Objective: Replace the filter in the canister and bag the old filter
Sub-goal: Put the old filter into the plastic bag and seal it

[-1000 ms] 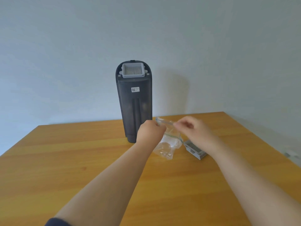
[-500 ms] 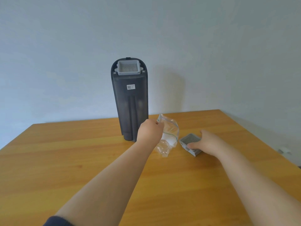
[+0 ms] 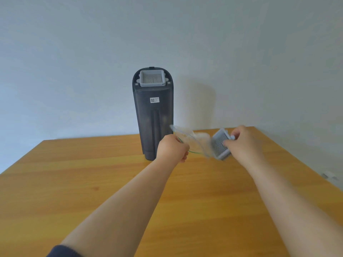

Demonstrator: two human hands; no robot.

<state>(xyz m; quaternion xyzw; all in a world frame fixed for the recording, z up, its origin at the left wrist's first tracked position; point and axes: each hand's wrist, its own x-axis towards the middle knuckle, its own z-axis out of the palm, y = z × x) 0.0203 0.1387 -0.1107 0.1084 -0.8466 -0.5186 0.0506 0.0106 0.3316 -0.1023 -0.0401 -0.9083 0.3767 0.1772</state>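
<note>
A tall dark grey canister point(image 3: 153, 115) stands upright at the far edge of the wooden table point(image 3: 74, 182), with a pale grey pleated filter point(image 3: 152, 78) seated in its top. My left hand point(image 3: 172, 148) grips a clear plastic zip bag point(image 3: 193, 140), held in the air just right of the canister's base. My right hand point(image 3: 243, 143) holds a second grey filter point(image 3: 220, 144) lifted off the table, its pleated face tilted toward the bag. The filter's left edge touches or overlaps the bag's rim; both are motion-blurred.
A plain pale wall rises right behind the table. The table's right edge runs diagonally past my right forearm, and a small white object point(image 3: 329, 176) lies on the floor beyond it.
My right hand has picked the grey filter up off the table and brought it left to the bag. My left hand has raised and tilted the bag toward it.
</note>
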